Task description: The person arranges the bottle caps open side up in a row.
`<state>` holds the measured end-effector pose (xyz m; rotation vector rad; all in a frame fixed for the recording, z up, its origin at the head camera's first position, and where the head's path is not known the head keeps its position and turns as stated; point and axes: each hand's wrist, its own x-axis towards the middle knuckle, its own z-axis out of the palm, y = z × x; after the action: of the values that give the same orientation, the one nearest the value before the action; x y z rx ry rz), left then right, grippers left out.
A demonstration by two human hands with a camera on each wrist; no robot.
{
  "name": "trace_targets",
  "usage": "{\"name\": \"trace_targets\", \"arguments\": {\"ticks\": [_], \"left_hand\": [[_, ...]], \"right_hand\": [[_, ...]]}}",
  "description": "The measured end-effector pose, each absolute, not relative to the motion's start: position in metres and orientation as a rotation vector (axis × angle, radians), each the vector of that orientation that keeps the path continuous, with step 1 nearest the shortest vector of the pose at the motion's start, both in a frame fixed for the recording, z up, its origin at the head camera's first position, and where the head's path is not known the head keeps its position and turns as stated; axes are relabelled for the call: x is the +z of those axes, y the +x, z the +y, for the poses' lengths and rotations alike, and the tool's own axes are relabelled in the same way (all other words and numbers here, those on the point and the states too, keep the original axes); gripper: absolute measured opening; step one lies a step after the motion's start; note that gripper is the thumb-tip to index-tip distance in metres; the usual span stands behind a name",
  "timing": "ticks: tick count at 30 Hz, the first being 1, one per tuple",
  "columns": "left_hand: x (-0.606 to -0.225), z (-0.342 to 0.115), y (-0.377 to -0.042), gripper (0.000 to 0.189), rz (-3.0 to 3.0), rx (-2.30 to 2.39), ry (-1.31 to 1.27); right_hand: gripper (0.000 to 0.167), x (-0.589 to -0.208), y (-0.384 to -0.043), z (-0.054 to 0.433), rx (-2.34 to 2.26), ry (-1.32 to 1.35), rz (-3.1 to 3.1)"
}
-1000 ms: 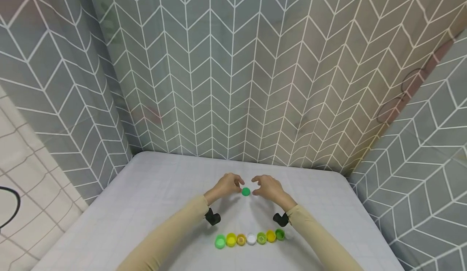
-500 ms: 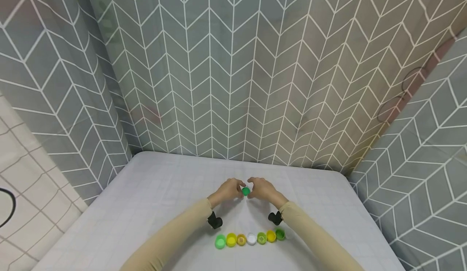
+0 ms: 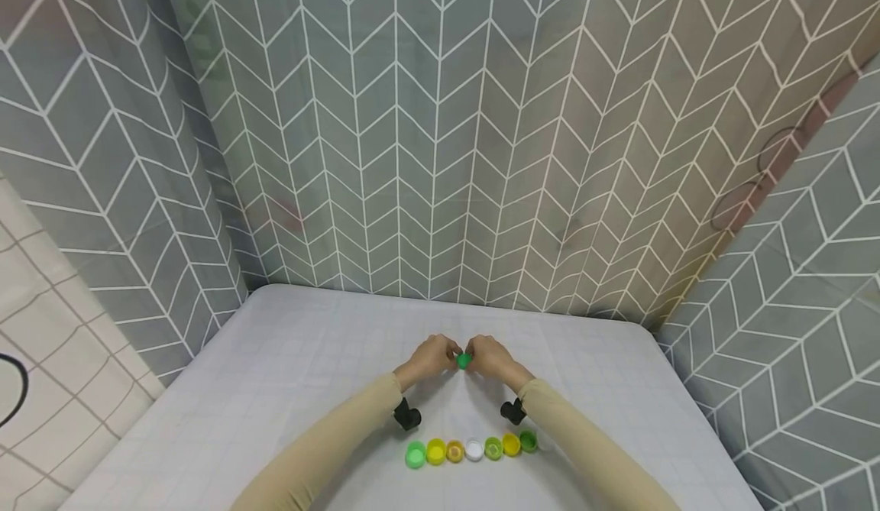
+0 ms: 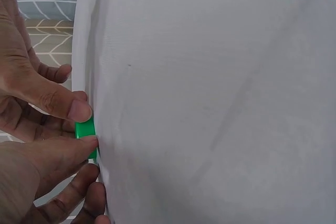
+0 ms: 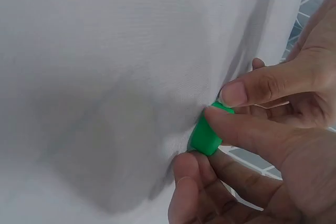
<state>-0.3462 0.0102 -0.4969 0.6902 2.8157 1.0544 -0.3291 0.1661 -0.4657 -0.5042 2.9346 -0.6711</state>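
Note:
A green bottle cap is at the far middle of the table, held between the fingertips of both hands. My left hand comes from the left, and its thumb and fingertips pinch the cap. From the right, my right hand also grips it, thumb on one side and fingers on the other. The left wrist view shows both thumbs on the cap. Much of the cap's side shows tilted in the right wrist view, close over the white cloth.
A row of caps lies nearer the body, among them a light green cap, a white cap and a dark green cap. A white sheet covers the table. Patterned curtains stand behind and at the sides.
Both hands have moved inward from either side of the green cap and taken hold of it. The cap stays at about the same spot. The row of caps has not moved.

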Motion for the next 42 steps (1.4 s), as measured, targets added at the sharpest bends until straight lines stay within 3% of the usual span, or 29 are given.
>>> {"name": "trace_targets", "arguments": {"ticks": [21,33,42], "left_hand": [[-0.498,0.007,-0.341,0.024,2.764,1.129,0.725],[-0.487,0.006,-0.341,0.026,2.7,1.236,0.865],[-0.48,-0.001,-0.344,0.013,2.735,1.324,0.82]], "right_hand": [[0.015,-0.468,-0.324,0.175,-0.719,-0.572,2.924],[0.024,-0.456,-0.324,0.187,-0.827,-0.627,2.785],[0.024,-0.451,-0.32,0.189,-0.993,-0.746,2.799]]}}
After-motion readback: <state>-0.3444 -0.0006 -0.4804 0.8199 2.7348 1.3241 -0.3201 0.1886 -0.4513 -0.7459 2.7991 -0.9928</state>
